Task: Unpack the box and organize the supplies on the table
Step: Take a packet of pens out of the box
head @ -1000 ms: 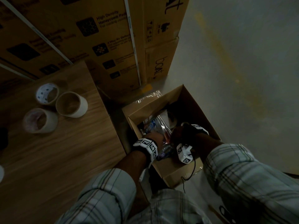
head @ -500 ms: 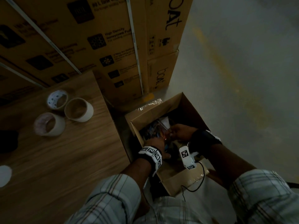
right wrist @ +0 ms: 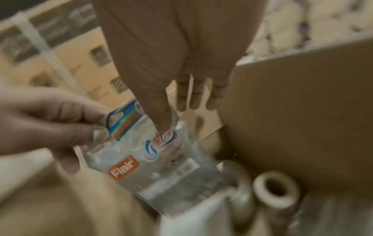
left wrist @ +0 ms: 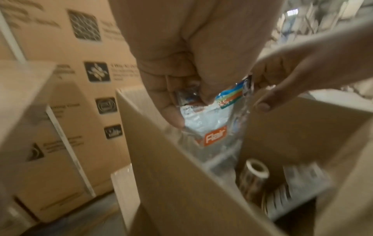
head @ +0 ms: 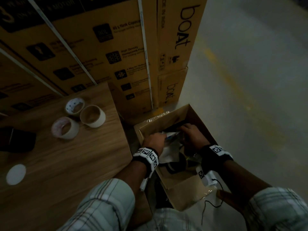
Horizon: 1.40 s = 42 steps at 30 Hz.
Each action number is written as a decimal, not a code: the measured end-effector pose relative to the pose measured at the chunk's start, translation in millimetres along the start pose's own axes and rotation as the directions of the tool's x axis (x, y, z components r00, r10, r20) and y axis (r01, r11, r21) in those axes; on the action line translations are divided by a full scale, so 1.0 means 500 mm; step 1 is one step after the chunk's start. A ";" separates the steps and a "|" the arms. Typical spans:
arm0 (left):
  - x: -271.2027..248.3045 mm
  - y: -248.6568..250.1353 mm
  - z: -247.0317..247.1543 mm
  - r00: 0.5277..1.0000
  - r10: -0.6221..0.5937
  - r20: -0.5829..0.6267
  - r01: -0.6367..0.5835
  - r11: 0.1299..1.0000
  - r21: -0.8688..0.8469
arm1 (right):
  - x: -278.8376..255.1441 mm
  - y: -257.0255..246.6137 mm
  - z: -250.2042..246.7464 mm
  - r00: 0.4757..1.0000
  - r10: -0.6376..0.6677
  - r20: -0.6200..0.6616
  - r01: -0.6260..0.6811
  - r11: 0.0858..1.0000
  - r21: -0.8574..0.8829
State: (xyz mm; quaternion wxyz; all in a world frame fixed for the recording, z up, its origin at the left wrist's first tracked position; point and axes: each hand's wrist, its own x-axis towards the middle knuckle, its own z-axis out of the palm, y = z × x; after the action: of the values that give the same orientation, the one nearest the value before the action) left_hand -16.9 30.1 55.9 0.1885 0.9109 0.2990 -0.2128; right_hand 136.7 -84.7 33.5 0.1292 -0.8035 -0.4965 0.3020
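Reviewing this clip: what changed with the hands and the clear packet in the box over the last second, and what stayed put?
Both hands worked further toward the far side of the open box. The left hand and right hand now pinch the top of the clear Flair packet, which stands upright, its lower end still in the box. The three tape rolls on the table have not moved, nor has the box.

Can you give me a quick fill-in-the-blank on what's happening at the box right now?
1. Both hands hold a clear plastic packet whose orange label reads ____.
2. The left hand and right hand are over the open cardboard ____.
3. On the wooden table stand ____ rolls of tape.
4. Stacked cartons behind the table carry the word ____.

Missing words: Flair; box; three; boat
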 end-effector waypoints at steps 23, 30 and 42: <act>-0.341 -0.272 -0.159 0.824 -0.145 -0.548 -0.132 0.891 -0.434 | -0.120 -0.492 -0.082 0.900 -0.300 -0.315 0.293 0.954 -0.070; -0.603 -0.453 -0.129 0.693 -0.153 -0.705 -0.215 0.889 -0.404 | -0.229 -0.731 0.049 0.847 -0.371 -0.381 0.386 0.922 -0.040; -1.037 -0.820 0.024 0.709 -0.359 -0.607 0.167 0.921 -0.351 | -0.296 -1.117 0.399 0.791 -0.610 0.050 0.612 0.788 -0.068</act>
State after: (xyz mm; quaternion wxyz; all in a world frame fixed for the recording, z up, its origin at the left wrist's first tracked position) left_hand -655.2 90.8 216.7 0.1605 0.8393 0.5000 0.1409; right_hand -435.8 31.6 213.6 0.1812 -0.6006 -0.7428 0.2340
